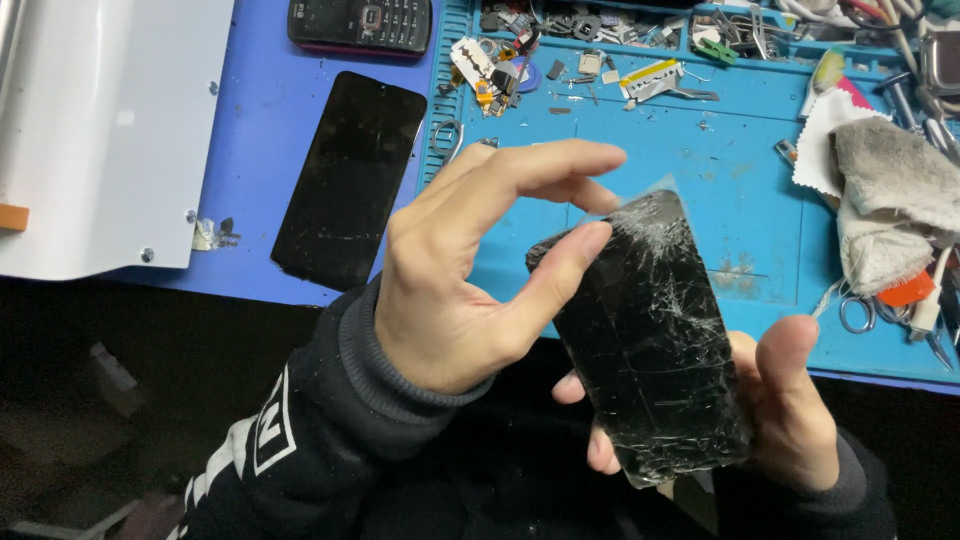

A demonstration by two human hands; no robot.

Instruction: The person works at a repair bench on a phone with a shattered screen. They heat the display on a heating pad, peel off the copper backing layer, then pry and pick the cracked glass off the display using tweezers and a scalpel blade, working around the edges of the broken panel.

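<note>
A black phone screen with badly cracked glass point(650, 340) is held tilted in front of me, above the front edge of the blue work mat point(700, 170). My right hand point(785, 405) cups it from below and behind, thumb on its right edge. My left hand point(470, 270) is at its upper left corner, thumb pressed on the glass, index finger touching a thin clear film point(655, 190) that lifts off the top edge. Both wrists wear dark sleeves.
An intact black phone point(348, 180) lies on the blue surface to the left, beside a white machine housing point(100, 130). A keypad phone point(362, 22) sits at the top. Small parts, tweezers and blades clutter the mat's far trays point(590, 50). Cloths point(890, 200) and scissors point(860, 310) lie right.
</note>
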